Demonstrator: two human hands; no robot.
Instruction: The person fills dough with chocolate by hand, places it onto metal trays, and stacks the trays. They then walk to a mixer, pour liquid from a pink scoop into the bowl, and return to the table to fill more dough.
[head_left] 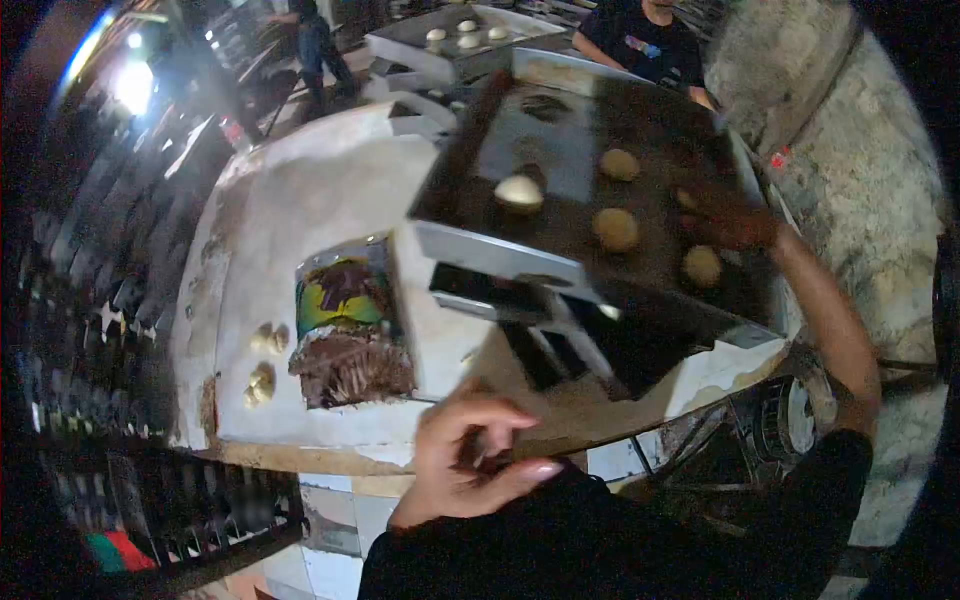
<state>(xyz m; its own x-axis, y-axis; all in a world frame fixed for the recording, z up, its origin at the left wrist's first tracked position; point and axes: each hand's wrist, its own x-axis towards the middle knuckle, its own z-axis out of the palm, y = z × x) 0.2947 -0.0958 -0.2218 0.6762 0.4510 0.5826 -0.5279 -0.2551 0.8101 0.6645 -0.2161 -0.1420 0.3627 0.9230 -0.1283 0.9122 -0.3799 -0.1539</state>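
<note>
The right hand [735,225] is held low over the right part of a large dark tray [550,252], its fingers blurred beside a partly hidden round ball [688,198]. Whether that ball is gripped or only touched cannot be told. The step in hand is judged to be the handling of single balls on the tray, and a light fingertip touch is called for, since soft pieces could be dented or nudged into one another.

The left hand [475,455] is held apart from the right, before the near edge of the bench [300,190]; its fingers are loosely curled, the thumb is parted from the forefinger, and nothing is seen between them.

On the tray, a pale ball [519,193] is set toward the left, and browner balls [615,230] are spaced around the middle and right. The tray is raised above the pale, stained bench top by metal pieces [510,300]. To its left, an opened packet [340,295] is laid beside a dark brown mass [350,365] and small pale lumps [259,385].

Beyond, more balls are carried by another tray [395,48]. A person in a dark shirt [650,45] is seen near a rough wall [800,60].
</note>
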